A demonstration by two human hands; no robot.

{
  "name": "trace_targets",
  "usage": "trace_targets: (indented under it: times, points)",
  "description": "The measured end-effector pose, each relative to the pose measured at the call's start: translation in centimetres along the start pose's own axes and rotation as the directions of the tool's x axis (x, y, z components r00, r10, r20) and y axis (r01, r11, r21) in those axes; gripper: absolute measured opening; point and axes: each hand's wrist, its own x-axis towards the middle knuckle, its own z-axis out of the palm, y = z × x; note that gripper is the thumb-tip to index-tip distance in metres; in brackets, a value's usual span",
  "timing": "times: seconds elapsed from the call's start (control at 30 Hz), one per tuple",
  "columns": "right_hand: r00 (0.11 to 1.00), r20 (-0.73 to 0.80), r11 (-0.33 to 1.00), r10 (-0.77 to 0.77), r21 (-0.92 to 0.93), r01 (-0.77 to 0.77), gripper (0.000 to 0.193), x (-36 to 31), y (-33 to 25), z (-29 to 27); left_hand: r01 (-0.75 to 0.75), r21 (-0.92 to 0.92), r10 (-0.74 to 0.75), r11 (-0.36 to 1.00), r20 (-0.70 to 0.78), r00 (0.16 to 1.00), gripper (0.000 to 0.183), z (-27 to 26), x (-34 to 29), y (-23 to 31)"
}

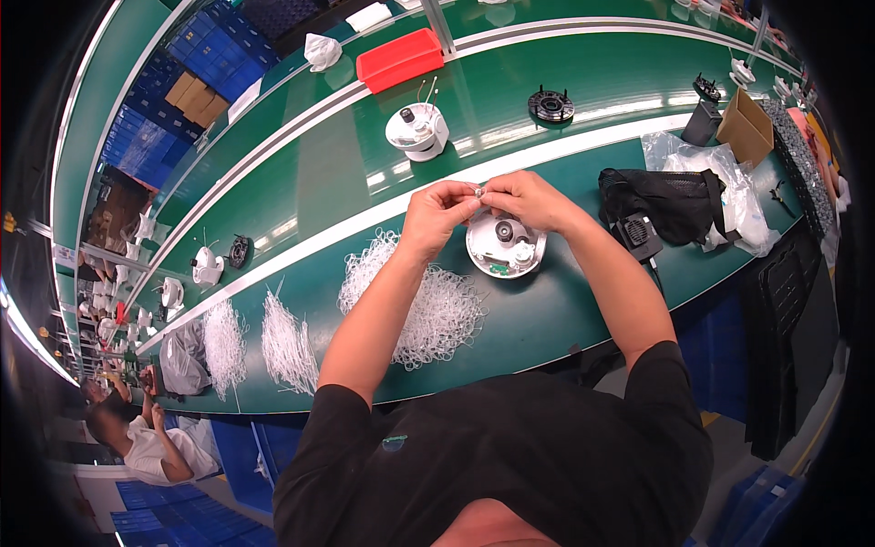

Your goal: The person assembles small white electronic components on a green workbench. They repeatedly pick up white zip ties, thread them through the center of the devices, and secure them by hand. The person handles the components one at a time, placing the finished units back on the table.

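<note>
My left hand (436, 215) and my right hand (530, 201) meet over the bench, fingertips pinched together. Between them sits a small whitish piece (479, 192), too small to name. Just below my fingers a round white camera housing (507, 244) rests on the green bench, its inside facing up. A dark lens barrel and a bit of green circuit board show in it; my right hand covers part of its far rim. Left of the housing lies a large heap of white looped cords (437, 319), partly behind my left forearm.
Two smaller cord bundles (290, 345) (224, 346) lie further left. Across the white rail, the green conveyor carries another white camera unit (417, 130), a black round base (551, 106) and a red tray (399, 60). At right are a black bag (652, 201) and an open carton (746, 128). A co-worker (159, 447) sits at far left.
</note>
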Motion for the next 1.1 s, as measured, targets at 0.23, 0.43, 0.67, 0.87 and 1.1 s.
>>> trace_targets:
  times: [0.23,0.43,0.67,0.87,1.1]
  points:
    - [0.997,-0.064,0.973,-0.052,0.223,0.065,0.018,-0.6,0.3,0.2,0.013,0.311,0.016,0.95,-0.092,0.996,0.014,1.0,-0.3,0.5]
    - [0.993,-0.113,0.97,-0.025,0.236,0.051,0.019,-0.4,2.3,0.6,-0.121,0.686,0.183,0.717,-0.017,0.983,0.012,2.5,-1.3,0.2]
    - [0.983,-0.066,0.754,0.17,0.651,-0.087,0.021,-0.8,3.4,0.0,-0.387,0.836,0.388,0.389,0.233,0.892,0.007,2.9,-2.4,0.6]
    - [0.999,0.02,0.998,0.035,0.042,-0.036,0.013,-2.0,1.8,-0.8,-0.331,0.852,0.386,0.405,0.169,0.907,0.009,2.6,-2.4,0.1]
    - [0.976,0.056,0.906,-0.212,-0.363,0.218,0.016,-1.4,1.4,-0.3,-0.327,0.84,0.399,0.432,0.147,0.905,0.012,2.6,-2.4,-0.5]
